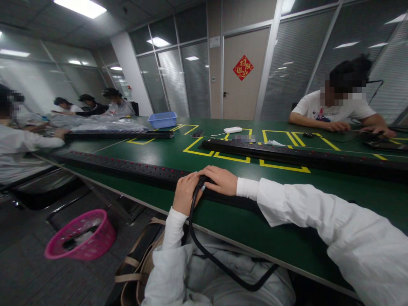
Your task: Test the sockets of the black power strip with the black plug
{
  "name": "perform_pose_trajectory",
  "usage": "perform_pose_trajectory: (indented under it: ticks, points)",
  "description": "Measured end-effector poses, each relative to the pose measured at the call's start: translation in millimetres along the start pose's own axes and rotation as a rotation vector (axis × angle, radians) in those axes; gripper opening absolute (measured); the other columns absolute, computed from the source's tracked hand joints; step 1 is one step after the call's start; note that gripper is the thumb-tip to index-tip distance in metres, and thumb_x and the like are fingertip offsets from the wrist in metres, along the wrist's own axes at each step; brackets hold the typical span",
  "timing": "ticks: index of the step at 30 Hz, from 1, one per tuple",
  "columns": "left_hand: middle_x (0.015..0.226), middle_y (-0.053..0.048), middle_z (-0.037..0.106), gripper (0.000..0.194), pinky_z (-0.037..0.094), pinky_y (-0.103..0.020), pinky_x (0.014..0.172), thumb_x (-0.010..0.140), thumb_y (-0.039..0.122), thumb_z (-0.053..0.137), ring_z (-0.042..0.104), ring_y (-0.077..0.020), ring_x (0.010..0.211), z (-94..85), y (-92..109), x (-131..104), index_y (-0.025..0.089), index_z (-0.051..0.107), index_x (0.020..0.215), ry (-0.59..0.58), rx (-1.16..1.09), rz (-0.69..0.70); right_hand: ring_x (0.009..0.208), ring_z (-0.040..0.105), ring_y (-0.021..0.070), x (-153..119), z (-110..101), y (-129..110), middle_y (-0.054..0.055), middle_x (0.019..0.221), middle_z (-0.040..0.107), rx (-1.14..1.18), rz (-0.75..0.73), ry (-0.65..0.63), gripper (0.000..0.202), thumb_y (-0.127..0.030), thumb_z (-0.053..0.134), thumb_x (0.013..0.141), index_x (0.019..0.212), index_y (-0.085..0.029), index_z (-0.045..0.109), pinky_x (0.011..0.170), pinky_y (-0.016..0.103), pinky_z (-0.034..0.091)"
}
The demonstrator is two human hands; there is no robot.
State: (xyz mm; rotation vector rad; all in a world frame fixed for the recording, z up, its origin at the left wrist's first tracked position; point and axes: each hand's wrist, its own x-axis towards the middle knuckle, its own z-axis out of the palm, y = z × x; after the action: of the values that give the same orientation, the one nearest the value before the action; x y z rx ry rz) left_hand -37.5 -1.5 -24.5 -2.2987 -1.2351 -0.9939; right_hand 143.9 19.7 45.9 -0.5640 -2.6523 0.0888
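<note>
A long black power strip (127, 166) with a row of red buttons or lights lies along the table's near edge. Both of my hands are close together on it. Fingers of my left hand (185, 193) wrap round a black cable plug (201, 182) from the left. From the right, my right hand (220, 180) curls over the top of the same plug, its wrist above the strip. The plug is against the strip's upper face; whether it sits in a socket is hidden by my fingers. Its thick black cord (192, 227) loops down over my lap.
A second black strip (255, 149) lies farther back on the green table (165, 148), near a white power bank (232, 130). A blue bin (162, 120) stands behind. Co-workers sit left and right (341, 110). On the floor is a pink basket (110, 233).
</note>
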Motion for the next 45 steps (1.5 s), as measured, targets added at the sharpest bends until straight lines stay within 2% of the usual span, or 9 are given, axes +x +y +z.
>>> perform_pose_trajectory:
  ticks: [45]
  points:
    - [0.114,-0.010,0.055,0.035,0.034,-0.039,0.086,0.080,0.026,0.041,0.045,-0.0232,0.110,0.9,-1.3,-0.3,0.017,0.047,0.114,-0.011,0.012,-0.013,0.094,0.045,0.0185,0.3,0.5,1.8,0.009,0.104,0.047,-0.008,-0.006,0.008,0.032,-0.024,0.041,0.083,0.114,-0.016,0.040,0.082,0.034,0.039]
